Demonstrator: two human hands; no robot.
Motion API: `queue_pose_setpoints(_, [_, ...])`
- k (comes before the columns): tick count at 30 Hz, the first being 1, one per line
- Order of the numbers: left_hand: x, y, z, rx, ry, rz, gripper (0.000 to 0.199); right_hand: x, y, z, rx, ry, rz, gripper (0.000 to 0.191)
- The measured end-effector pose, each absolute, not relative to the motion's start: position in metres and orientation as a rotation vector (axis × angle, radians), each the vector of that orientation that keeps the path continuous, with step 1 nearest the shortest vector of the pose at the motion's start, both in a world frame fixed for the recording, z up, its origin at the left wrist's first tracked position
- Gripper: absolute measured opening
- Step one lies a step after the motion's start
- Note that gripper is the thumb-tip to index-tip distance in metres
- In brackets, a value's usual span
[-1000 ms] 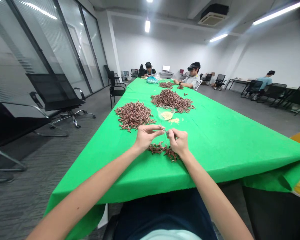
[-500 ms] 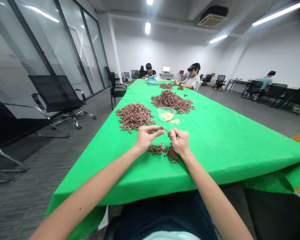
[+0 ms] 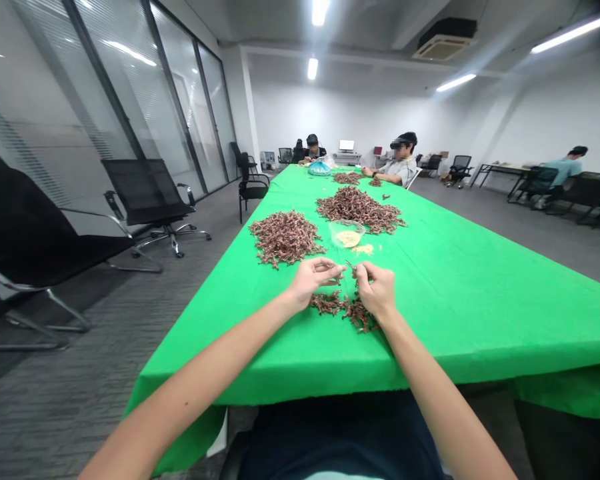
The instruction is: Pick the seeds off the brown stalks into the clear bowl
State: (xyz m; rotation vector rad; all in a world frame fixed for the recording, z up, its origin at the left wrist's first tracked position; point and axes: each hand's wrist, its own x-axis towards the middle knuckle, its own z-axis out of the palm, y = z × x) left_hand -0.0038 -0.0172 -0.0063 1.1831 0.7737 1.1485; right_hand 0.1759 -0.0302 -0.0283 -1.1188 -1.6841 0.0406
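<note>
Wide office room with a glass wall (image 3: 130, 100) and black mesh chairs (image 3: 147, 200) surrounds a long tabletop covered by bright green cloth (image 3: 480, 320). On this tabletop lie several heaps of small twisted brown pieces (image 3: 285, 237), and one low pile of the same pieces (image 3: 343, 310) is directly under the person's hands. The left hand (image 3: 313, 280) makes a narrow grip with fingertips almost closed above the pile, but it is not possible to tell if it holds something. The right hand (image 3: 375, 290) also makes a narrow grip, and it pinches one small thin piece (image 3: 353, 269), too small to see well. Both hands are near each other, not touching. A clear round bowl with pale yellow grains (image 3: 347, 233) stands ahead of the hands, with yellow crumbs (image 3: 363, 249) just beside it. Farther along, a seated person in a grey shirt (image 3: 400, 163) is at the right side of the tabletop, and another person in dark clothes (image 3: 313, 148) sits at the far end, behind a blue plastic bag (image 3: 319, 169).
</note>
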Motion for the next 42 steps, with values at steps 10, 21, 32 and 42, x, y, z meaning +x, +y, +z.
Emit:
queue_pose_setpoints(10, [-0.007,-0.014,-0.009,1.105,0.774,1.127,0.045,0.176,-0.03,-0.025,-1.197,-1.72,-0.157,0.033])
queue_pose_setpoints(21, [-0.007,-0.017,0.002,1.22,0.666,1.151,0.039,0.179,-0.031,-0.027,-1.123,-1.773,-0.411,0.022])
queue_pose_setpoints(32, [-0.01,-0.018,0.003,1.352,0.675,1.1,0.038,0.182,-0.031,-0.029,-1.063,-1.763,-0.497,0.017])
queue_pose_setpoints(42, [-0.009,-0.018,0.002,1.311,0.686,1.102,0.043,0.181,-0.034,-0.026,-1.062,-1.757,-0.52,0.017])
